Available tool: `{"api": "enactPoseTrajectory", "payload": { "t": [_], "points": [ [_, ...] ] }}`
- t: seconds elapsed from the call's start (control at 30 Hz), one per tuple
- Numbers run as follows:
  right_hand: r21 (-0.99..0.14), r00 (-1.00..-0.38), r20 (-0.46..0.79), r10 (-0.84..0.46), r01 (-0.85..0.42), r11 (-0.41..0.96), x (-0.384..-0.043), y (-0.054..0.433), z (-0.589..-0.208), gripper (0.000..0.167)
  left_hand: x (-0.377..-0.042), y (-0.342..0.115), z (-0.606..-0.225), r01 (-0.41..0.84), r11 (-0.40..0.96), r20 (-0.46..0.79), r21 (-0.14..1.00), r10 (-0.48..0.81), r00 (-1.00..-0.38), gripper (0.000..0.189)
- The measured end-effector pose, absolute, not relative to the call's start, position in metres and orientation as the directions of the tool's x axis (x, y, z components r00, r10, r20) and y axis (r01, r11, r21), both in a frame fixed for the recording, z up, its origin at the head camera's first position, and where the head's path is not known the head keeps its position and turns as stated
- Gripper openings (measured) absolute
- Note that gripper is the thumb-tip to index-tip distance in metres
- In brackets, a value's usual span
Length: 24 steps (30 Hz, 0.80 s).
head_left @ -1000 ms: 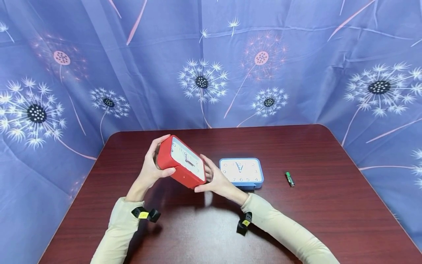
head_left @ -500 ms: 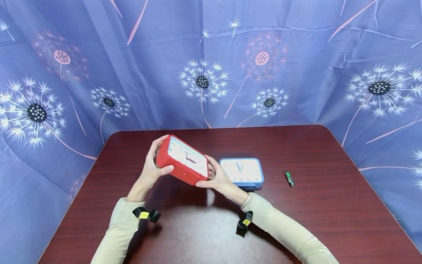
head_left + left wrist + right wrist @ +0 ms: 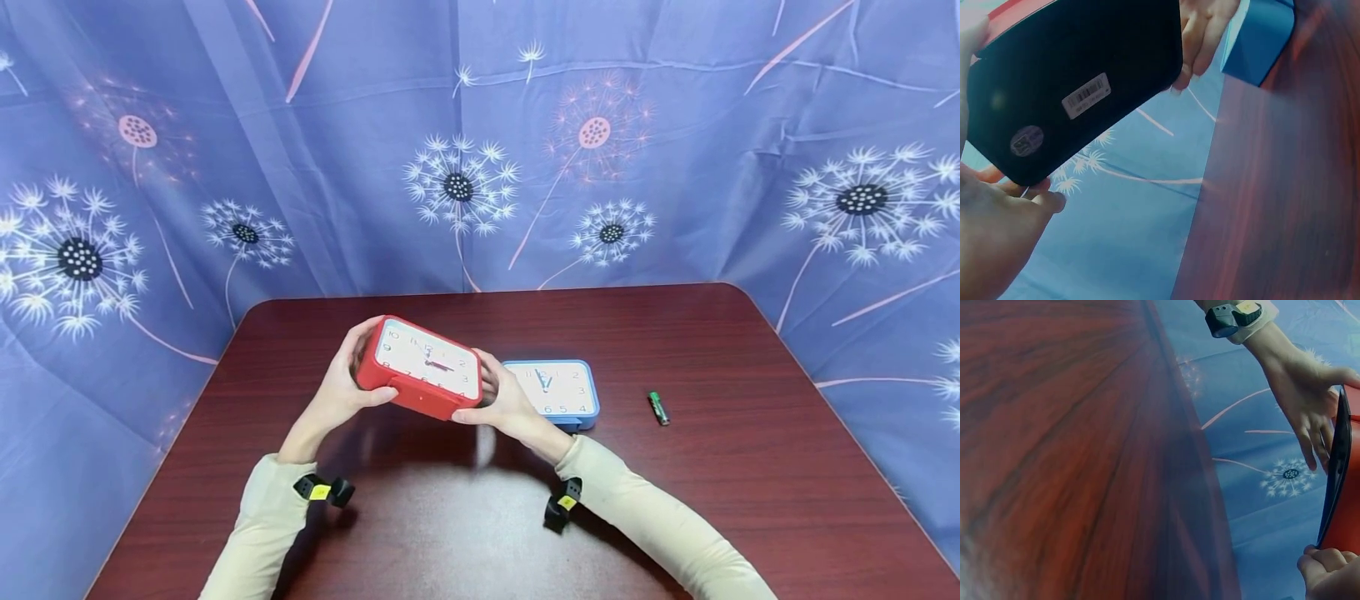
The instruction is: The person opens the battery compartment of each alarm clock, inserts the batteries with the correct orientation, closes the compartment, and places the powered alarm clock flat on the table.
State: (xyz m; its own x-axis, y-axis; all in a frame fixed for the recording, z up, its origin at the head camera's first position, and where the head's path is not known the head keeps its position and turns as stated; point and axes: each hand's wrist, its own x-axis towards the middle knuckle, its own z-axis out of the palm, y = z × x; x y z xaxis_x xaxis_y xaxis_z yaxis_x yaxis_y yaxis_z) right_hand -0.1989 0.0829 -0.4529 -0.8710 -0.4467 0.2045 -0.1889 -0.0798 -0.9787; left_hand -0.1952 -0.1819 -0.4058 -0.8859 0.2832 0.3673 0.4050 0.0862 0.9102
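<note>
A red alarm clock [image 3: 427, 360] with a white face is held above the table, tilted down to the right. My left hand [image 3: 337, 392] grips its left end, thumb on the red lower side. At the other end my right hand [image 3: 513, 408] holds it, thumb along the lower edge. The left wrist view shows the clock's black back [image 3: 1129, 56], with a barcode label [image 3: 1086, 95] and a round sticker [image 3: 1027, 141]. Just right of my right hand, a blue alarm clock [image 3: 558, 387] stands on the table, its left edge partly hidden by that hand.
A green battery [image 3: 658, 408] lies on the dark red wooden table [image 3: 750, 467], right of the blue clock. Behind the table hangs a blue curtain [image 3: 360, 167] with dandelion prints. Each wrist wears a black strapped camera, such as the left one [image 3: 322, 490].
The red clock has been turned from a steep tilt to a nearly level one, its face now showing more fully. My right hand has shifted slightly right with its end.
</note>
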Motion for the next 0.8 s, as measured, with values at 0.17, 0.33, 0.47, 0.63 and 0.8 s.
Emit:
{"api": "enactPoseTrajectory", "payload": {
  "t": [0.17, 0.33, 0.47, 0.63, 0.8],
  "points": [
    [-0.978, -0.869, 0.205, -0.450, -0.205, -0.049, -0.200, 0.085, -0.451, 0.095, -0.194, -0.186, -0.407, 0.391, 0.155, 0.334, 0.907, 0.299, -0.894, 0.094],
    [-0.978, -0.879, 0.175, -0.444, -0.208, 0.026, -0.199, 0.088, -0.446, 0.095, -0.193, -0.188, -0.406, 0.398, 0.149, 0.332, 0.905, 0.337, -0.881, 0.101],
    [-0.973, -0.880, 0.165, -0.445, -0.220, 0.073, -0.199, 0.090, -0.443, 0.097, -0.192, -0.188, -0.406, 0.403, 0.143, 0.330, 0.904, 0.368, -0.869, 0.105],
    [-0.947, -0.873, 0.192, -0.448, -0.284, 0.147, -0.201, 0.092, -0.441, 0.098, -0.193, -0.191, -0.410, 0.406, 0.186, 0.313, 0.895, 0.387, -0.867, 0.107],
    [-0.907, -0.847, 0.251, -0.468, -0.375, 0.192, -0.205, 0.093, -0.441, 0.096, -0.193, -0.194, -0.412, 0.383, 0.243, 0.269, 0.891, 0.397, -0.877, 0.108]
  ]
}}
